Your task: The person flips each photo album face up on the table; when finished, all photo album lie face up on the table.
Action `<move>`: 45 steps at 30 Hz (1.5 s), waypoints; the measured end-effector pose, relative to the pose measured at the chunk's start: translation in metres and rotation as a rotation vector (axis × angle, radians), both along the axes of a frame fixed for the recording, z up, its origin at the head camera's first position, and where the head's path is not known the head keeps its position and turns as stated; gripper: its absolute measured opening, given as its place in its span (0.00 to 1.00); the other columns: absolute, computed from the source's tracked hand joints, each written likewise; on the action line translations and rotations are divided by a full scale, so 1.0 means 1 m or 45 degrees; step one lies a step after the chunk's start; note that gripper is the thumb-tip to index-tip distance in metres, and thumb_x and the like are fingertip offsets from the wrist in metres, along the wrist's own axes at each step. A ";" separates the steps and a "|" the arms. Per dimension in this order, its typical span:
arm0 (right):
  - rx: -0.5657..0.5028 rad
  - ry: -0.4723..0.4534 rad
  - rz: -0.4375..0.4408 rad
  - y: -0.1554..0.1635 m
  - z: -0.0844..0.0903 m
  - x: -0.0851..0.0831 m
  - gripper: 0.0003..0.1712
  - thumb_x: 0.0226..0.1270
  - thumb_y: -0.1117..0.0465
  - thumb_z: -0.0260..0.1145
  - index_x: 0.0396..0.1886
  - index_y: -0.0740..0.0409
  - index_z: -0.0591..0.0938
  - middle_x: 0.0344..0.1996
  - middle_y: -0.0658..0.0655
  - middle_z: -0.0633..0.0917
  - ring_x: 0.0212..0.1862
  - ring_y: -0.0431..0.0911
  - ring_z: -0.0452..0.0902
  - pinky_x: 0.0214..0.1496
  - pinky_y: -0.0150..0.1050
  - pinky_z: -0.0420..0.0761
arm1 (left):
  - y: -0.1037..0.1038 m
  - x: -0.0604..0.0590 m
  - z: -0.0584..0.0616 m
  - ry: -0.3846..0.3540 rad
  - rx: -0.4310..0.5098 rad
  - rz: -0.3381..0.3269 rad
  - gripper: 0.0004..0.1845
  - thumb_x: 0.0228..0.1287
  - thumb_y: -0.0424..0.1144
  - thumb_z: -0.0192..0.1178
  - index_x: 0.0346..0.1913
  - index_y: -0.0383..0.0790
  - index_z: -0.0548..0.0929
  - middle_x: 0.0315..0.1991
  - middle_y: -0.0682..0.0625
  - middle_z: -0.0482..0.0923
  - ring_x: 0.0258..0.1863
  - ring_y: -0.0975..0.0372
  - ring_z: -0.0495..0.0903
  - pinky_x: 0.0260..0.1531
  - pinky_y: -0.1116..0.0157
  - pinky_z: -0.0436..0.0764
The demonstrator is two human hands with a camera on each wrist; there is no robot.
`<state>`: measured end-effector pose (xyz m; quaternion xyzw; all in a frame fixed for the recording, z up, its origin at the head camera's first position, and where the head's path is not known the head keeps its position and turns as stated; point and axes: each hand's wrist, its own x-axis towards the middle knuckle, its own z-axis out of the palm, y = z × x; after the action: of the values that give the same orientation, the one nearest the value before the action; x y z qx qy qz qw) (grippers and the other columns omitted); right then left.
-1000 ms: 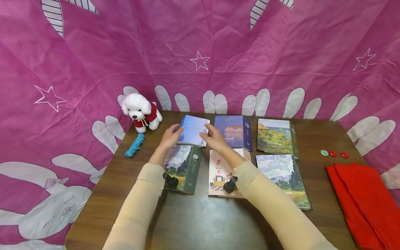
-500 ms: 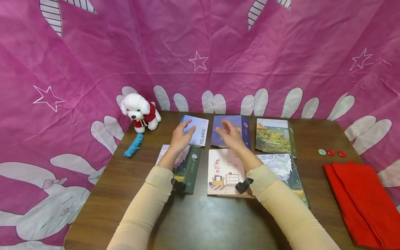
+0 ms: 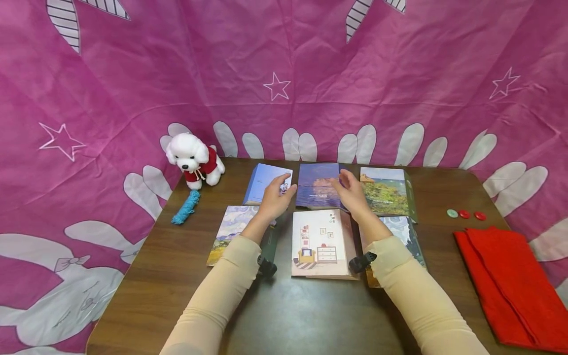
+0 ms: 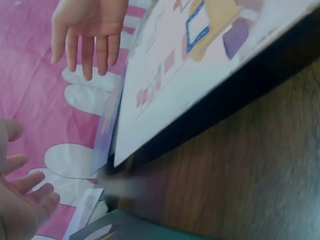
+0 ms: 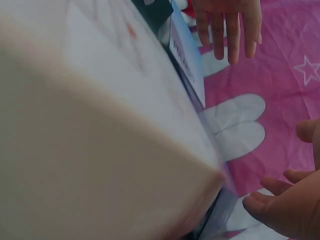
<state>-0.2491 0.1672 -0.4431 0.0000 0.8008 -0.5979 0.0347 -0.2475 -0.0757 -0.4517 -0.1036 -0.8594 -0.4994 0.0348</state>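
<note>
My left hand (image 3: 276, 198), fingers loosely spread, is over the right part of the blue album marked POLAROID (image 3: 266, 182). A purple photo album with a cliff picture (image 3: 318, 185) lies between both hands. My right hand (image 3: 353, 196) is at its right edge, thumb near the cover; contact cannot be told. Both wrist views show relaxed fingers with nothing in them. In front lies a cream album with a room drawing (image 3: 317, 241). A landscape album (image 3: 232, 224) is partly under my left forearm, another (image 3: 401, 231) partly under my right. A garden-and-sea album (image 3: 383, 190) lies right of my right hand.
A white plush dog in red (image 3: 195, 158) stands at the table's back left, with a blue yarn bundle (image 3: 186, 207) before it. To the right are a green button (image 3: 452, 213), two red buttons (image 3: 464, 214) and a folded red cloth (image 3: 510, 286). A pink curtain hangs behind.
Both hands have left the blue POLAROID album, which they held at its sides, and moved right to either side of the purple album. The albums lie in place.
</note>
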 end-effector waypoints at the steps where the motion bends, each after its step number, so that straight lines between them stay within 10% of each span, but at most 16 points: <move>1: 0.011 -0.010 -0.014 0.002 -0.002 -0.001 0.41 0.79 0.47 0.57 0.81 0.57 0.54 0.78 0.62 0.60 0.80 0.55 0.50 0.78 0.50 0.56 | 0.002 0.000 -0.001 -0.009 -0.005 -0.005 0.28 0.76 0.47 0.56 0.74 0.41 0.70 0.71 0.41 0.69 0.68 0.46 0.69 0.65 0.49 0.73; 18: -0.072 -0.152 -0.147 0.011 -0.022 -0.007 0.39 0.79 0.51 0.58 0.80 0.62 0.57 0.77 0.64 0.60 0.79 0.56 0.51 0.78 0.50 0.57 | 0.044 -0.009 -0.022 -0.153 -0.182 -0.125 0.33 0.69 0.43 0.65 0.73 0.35 0.70 0.75 0.39 0.64 0.74 0.46 0.62 0.73 0.52 0.62; 30: -0.151 -0.176 -0.230 0.010 -0.023 -0.010 0.36 0.81 0.42 0.49 0.78 0.58 0.62 0.76 0.61 0.61 0.77 0.58 0.55 0.77 0.56 0.56 | 0.057 -0.012 -0.033 -0.061 -0.220 0.017 0.34 0.53 0.32 0.76 0.65 0.37 0.80 0.71 0.41 0.70 0.72 0.47 0.67 0.73 0.53 0.62; 45: -0.261 -0.063 -0.496 0.006 -0.021 -0.014 0.25 0.74 0.67 0.63 0.70 0.59 0.75 0.60 0.62 0.75 0.63 0.50 0.71 0.61 0.40 0.77 | 0.060 -0.011 -0.034 -0.056 -0.236 -0.020 0.29 0.62 0.41 0.72 0.66 0.40 0.80 0.72 0.42 0.69 0.72 0.48 0.67 0.72 0.56 0.63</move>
<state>-0.2636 0.1736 -0.4645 0.1660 0.7195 -0.6715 -0.0621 -0.2584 -0.0158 -0.4857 -0.1022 -0.9017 -0.4202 0.0022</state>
